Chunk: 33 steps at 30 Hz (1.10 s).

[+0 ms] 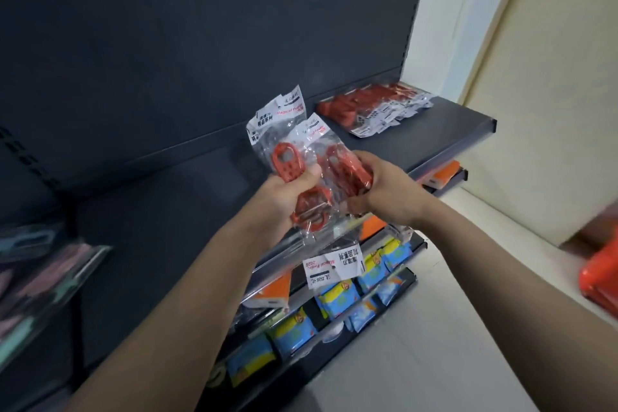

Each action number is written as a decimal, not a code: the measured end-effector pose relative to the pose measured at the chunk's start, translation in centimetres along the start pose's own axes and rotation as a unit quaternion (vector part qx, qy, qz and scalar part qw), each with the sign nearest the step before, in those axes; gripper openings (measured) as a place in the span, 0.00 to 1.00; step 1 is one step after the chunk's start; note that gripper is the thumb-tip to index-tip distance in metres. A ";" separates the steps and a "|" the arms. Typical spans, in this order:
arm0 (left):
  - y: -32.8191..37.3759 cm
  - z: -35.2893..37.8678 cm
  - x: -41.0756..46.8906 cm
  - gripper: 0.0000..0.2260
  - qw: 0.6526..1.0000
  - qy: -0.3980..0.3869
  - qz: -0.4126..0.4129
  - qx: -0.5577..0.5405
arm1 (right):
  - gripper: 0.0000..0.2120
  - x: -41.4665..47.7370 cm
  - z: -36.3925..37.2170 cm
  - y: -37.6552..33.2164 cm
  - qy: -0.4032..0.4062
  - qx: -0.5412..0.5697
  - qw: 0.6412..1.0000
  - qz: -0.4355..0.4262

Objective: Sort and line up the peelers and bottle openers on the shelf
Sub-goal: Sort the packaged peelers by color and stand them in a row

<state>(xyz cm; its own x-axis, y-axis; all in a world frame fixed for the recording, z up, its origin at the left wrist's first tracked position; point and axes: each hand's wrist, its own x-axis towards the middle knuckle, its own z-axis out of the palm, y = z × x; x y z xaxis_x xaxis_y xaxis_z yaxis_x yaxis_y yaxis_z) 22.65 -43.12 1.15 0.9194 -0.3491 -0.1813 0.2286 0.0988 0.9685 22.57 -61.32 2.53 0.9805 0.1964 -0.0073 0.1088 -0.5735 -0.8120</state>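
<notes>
Both hands hold a bunch of red peelers in clear bags (290, 157) above the dark shelf (187, 197). My left hand (284, 201) grips the lower part of the bunch, thumb pressed on a red peeler. My right hand (381, 191) grips the bags from the right side. One bag hangs upside down below the hands, its white label (334, 264) pointing down. A pile of bagged red peelers (371, 107) lies at the far right end of the same shelf.
Lower shelves carry blue and yellow packets (337, 298) and orange and white boxes (277, 288). Blurred pastel items (36, 264) sit on a shelf at the left. A cream wall stands to the right, with an orange object (598, 278) at the right edge.
</notes>
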 end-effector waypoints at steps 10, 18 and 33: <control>1.1 1.9 8.4 0.12 0.994 0.092 -0.043 -0.030 | 0.32 4.5 -4.9 3.3 0.025 0.013 0.999 0.017; 2.3 3.2 15.2 0.18 0.996 0.012 -0.034 -0.077 | 0.26 9.0 -8.8 4.3 -0.018 0.028 0.999 0.003; 2.7 6.9 21.4 0.16 0.969 0.204 -0.035 -0.139 | 0.15 16.6 -14.2 8.7 -0.167 0.032 0.983 -0.073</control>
<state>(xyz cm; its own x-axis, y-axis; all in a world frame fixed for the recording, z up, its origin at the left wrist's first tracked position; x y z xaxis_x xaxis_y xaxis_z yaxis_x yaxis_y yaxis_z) 40.79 -56.74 1.08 0.9357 0.0269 -0.3517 0.3200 0.3550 0.8784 42.08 -74.35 3.61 0.8456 0.5292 -0.0700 0.2233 -0.4699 -0.8540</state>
